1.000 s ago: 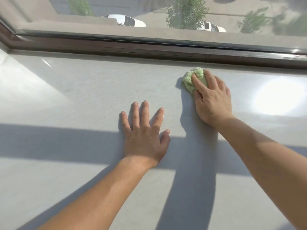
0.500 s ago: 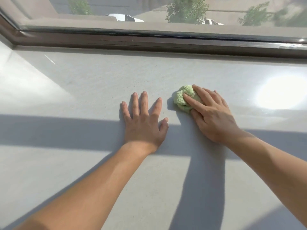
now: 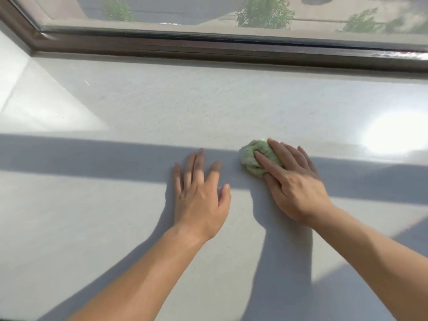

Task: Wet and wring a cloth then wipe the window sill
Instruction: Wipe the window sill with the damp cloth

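Note:
A small bunched green cloth [image 3: 251, 158] lies on the wide pale window sill [image 3: 162, 107], near the middle. My right hand [image 3: 294, 181] presses down on it, fingers spread over its right side, so only its left part shows. My left hand [image 3: 200, 193] lies flat on the sill just left of the cloth, fingers apart, holding nothing. A band of shadow crosses the sill under both hands' fingers.
The dark brown window frame [image 3: 231, 50] runs along the sill's far edge, with glass above it. A white side wall [image 3: 14, 72] closes the sill at the left. A bright sun glare [image 3: 393, 135] sits at the right.
My right hand has dragged the cloth back from near the window frame toward me. The left hand has stayed flat on the sill.

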